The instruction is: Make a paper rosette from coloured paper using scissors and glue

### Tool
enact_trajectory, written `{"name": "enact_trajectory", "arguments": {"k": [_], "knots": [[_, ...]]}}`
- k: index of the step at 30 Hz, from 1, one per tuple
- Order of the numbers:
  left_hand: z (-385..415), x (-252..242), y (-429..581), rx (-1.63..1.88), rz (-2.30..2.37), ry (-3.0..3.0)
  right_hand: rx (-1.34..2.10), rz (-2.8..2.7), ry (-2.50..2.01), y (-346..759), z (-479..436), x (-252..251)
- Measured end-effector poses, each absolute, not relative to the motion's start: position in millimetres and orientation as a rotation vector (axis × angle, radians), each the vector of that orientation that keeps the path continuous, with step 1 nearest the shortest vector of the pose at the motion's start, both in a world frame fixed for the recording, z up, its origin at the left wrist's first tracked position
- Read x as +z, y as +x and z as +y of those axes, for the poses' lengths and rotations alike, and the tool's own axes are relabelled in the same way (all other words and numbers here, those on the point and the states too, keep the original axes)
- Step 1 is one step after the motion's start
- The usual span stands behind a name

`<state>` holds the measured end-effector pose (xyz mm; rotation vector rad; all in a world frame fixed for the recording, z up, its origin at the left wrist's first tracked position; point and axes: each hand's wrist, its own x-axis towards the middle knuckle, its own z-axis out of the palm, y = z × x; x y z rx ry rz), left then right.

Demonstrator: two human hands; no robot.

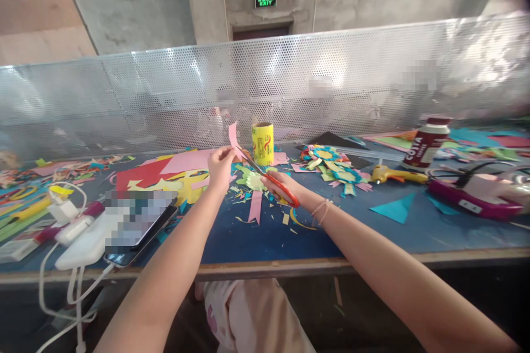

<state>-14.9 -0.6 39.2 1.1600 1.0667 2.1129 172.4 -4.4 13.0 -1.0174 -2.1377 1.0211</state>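
Raised over the table's middle, my left hand pinches a narrow pink paper strip that stands up from its fingers. My right hand grips red-handled scissors; their blades point up and left and reach the lower part of the strip. Whether the blades touch the paper is hard to tell. Below the hands lie a pale green paper flower and a second pink strip among small scraps. Just behind the blades stands a yellow cardboard tube.
A phone and white power bank with cables lie left. To the right are finished-looking paper rosettes, a yellow glue gun, a brown bottle and a purple power strip. A perforated metal screen runs behind.
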Motion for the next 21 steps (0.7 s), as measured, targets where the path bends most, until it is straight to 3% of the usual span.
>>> {"name": "enact_trajectory", "arguments": {"k": [21], "knots": [[4.2,34.1,-13.9,2.093,1.017,1.201,0.904,-2.167,-0.995,171.7,-7.8,18.0]]}}
